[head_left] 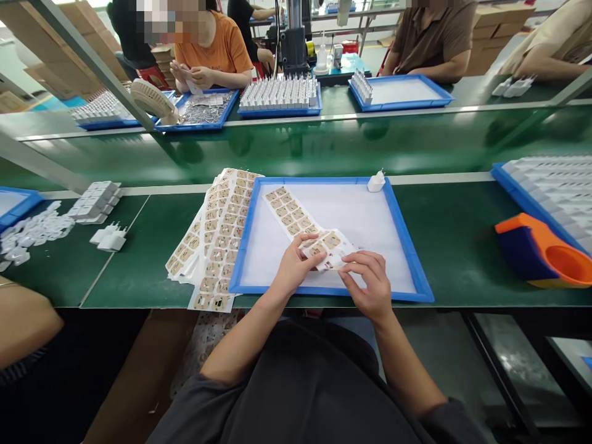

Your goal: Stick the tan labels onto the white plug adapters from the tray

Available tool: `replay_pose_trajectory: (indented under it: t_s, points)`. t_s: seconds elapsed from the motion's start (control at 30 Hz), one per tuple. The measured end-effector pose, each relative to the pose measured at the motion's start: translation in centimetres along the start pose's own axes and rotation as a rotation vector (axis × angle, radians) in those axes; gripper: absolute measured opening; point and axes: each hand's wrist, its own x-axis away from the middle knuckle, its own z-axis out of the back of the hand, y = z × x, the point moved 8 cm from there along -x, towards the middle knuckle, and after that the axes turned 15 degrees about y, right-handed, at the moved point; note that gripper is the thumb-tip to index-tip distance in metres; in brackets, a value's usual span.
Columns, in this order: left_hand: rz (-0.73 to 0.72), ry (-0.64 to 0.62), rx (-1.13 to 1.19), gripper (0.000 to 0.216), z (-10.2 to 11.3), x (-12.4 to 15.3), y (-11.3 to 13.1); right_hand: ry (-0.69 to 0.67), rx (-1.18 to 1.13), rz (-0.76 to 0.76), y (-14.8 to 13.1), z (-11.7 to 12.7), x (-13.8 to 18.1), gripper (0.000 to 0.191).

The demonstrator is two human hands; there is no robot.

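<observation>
My left hand (pixel 297 264) grips a strip of tan stickers on white backing (pixel 289 213), thumb on top, near its lower end. That strip slants across a blue-rimmed tray (pixel 407 246) with a white bottom, and its near end is bent up. At this end, some of the backing is bare white. My right hand (pixel 367 277) pinches a small tan sticker at the strip's edge, thumb against fingers; the fingertips partly hide it. A white plug adapter (pixel 376 182) stands at the tray's far right corner.
More sticker sheets (pixel 222 246) lie fanned left of the tray. Further left are white plugs (pixel 110 237), stacked white housings (pixel 95 202) and loose clear parts (pixel 34 229). An orange and blue tape dispenser (pixel 546 250) stands right, beside a filled tray (pixel 550 203). Co-workers sit across the green conveyor (pixel 324 148).
</observation>
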Motion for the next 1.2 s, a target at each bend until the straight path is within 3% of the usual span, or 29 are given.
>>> replay_pose_trajectory:
  t_s: [0.17,0.23,0.3,0.37,0.47,0.57,0.63,0.73,0.83,0.93,1.0,1.03,1.1,1.2]
  points:
    - [-0.265,-0.018,-0.719,0.055,2.2,0.4,3.1,0.088,-0.099,-0.395,4.8,2.3,0.8,0.006]
    - [-0.318,-0.036,-0.94,0.053,2.6,0.1,5.1,0.06,-0.094,-0.48,6.2,2.6,1.3,0.011]
    - [-0.418,-0.039,-1.064,0.049,1.6,-1.2,7.7,0.048,-0.1,-0.509,6.8,2.7,1.5,0.013]
    - [-0.581,-0.043,-1.087,0.042,-1.4,-3.4,10.2,0.05,-0.107,-0.496,6.8,2.8,1.5,0.014]
    - [-0.804,-0.103,-0.983,0.044,-8.7,-7.3,12.1,0.041,-0.105,-0.445,6.3,2.7,1.3,0.013]
    - [-0.902,-0.228,-1.142,0.071,-16.5,-10.9,11.0,0.032,-0.089,-0.407,6.0,2.9,1.3,0.011]
    - [-0.919,-0.256,-1.177,0.08,-20.3,-12.5,10.3,0.043,-0.071,-0.4,6.3,3.1,1.4,0.011]
    - [-0.929,-0.292,-1.213,0.069,-24.1,-13.8,9.4,0.055,-0.052,-0.386,7.4,3.4,1.7,0.012]
    - [-0.909,-0.313,-1.24,0.04,-25.7,-14.6,8.9,0.033,-0.074,-0.368,8.3,3.2,2.0,0.012]
    - [-0.898,-0.338,-1.229,0.033,-24.5,-14.3,9.7,0.036,-0.084,-0.41,8.9,3.2,2.4,0.014]
    - [-0.906,-0.364,-1.165,0.038,-21.7,-12.4,10.9,0.056,-0.085,-0.47,9.3,3.2,2.7,0.016]
    - [-0.909,-0.376,-1.121,0.039,-19.7,-10.8,11.6,0.058,-0.088,-0.496,9.4,3.2,2.8,0.017]
    - [-0.88,-0.377,-0.778,0.034,-14.5,-6.6,13.8,0.041,-0.101,-0.53,9.3,2.9,3.1,0.019]
    - [-0.659,-0.217,-0.387,0.035,-4.6,-1.5,15.0,0.003,-0.114,-0.558,9.2,2.4,3.3,0.019]
